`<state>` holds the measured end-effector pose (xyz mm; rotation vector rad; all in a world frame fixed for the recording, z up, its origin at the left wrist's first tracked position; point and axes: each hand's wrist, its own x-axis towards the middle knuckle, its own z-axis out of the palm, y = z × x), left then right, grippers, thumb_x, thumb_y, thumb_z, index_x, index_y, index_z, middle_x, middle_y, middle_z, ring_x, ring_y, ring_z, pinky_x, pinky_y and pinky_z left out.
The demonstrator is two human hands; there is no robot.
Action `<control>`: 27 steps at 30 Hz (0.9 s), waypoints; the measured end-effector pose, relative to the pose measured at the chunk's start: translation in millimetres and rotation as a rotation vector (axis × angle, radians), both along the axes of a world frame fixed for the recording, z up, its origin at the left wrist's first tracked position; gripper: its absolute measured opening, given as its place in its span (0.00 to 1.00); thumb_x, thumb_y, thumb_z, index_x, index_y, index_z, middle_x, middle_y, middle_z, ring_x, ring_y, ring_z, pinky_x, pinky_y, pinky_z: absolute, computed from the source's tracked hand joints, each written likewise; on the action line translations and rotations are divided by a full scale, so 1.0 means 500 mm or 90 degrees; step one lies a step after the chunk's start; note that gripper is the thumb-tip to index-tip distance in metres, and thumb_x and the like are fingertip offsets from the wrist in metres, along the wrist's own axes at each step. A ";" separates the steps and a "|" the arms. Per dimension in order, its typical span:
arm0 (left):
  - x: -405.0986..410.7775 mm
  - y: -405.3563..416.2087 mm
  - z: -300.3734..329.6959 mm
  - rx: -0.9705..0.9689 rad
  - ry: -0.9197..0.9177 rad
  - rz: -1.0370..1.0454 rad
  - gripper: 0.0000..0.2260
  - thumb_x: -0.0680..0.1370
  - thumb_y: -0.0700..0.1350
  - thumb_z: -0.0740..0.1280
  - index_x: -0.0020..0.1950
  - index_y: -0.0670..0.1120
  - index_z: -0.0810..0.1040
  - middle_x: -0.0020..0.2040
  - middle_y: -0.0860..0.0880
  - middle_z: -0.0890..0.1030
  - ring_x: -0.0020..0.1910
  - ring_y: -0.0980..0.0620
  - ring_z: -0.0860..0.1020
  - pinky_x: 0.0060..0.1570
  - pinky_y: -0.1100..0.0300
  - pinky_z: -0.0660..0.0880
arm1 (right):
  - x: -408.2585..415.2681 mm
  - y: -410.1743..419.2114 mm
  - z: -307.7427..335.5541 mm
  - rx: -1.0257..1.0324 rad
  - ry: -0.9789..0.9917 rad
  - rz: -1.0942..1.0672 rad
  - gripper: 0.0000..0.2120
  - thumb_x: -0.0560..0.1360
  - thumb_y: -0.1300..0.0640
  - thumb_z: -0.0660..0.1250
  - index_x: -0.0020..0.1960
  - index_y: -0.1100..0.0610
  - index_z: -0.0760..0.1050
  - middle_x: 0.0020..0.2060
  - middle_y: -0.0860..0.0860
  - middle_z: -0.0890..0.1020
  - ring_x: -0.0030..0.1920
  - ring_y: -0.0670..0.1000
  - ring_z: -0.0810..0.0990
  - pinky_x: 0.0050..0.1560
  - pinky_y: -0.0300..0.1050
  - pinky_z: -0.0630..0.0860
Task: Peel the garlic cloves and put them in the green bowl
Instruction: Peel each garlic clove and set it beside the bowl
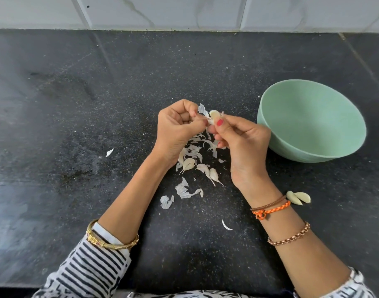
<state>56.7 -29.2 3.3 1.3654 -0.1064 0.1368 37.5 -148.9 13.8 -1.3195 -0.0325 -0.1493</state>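
Papery white skin [202, 110] is half stripped from the garlic clove [214, 114] held above the dark counter [98, 125], just left of the green bowl [311, 123]. The right hand [242, 138] pinches the clove between thumb and curled fingers while the left hand [178, 130], fingers curled tight, pinches the skin, apparently at its base. The peel should come best if drawn away along the clove while the grip stays near the root end.

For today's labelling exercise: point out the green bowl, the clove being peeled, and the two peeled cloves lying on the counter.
green bowl [270, 134], head view, near rim wall.
clove being peeled [214, 114], head view, bare tip above the fingers.
two peeled cloves [297, 197], head view, where the pair meets.
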 end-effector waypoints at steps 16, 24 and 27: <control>0.004 0.019 0.005 0.114 -0.023 0.130 0.14 0.68 0.37 0.61 0.28 0.52 0.80 0.25 0.57 0.76 0.25 0.62 0.67 0.28 0.70 0.64 | -0.009 0.012 0.007 0.064 0.172 0.070 0.07 0.75 0.62 0.65 0.41 0.55 0.80 0.29 0.46 0.81 0.30 0.40 0.75 0.32 0.33 0.72; 0.007 0.008 -0.023 0.196 -0.098 0.006 0.07 0.72 0.46 0.67 0.43 0.44 0.83 0.34 0.46 0.82 0.34 0.49 0.76 0.35 0.52 0.73 | 0.000 -0.002 0.006 -0.011 0.149 0.006 0.05 0.74 0.64 0.67 0.45 0.57 0.80 0.30 0.47 0.81 0.33 0.40 0.78 0.33 0.33 0.74; 0.009 0.013 -0.021 0.191 -0.082 0.009 0.05 0.72 0.44 0.68 0.45 0.46 0.83 0.35 0.50 0.83 0.36 0.50 0.77 0.38 0.55 0.75 | -0.004 0.002 0.004 -0.047 0.118 -0.003 0.05 0.74 0.66 0.67 0.48 0.60 0.79 0.29 0.46 0.81 0.33 0.40 0.79 0.32 0.32 0.73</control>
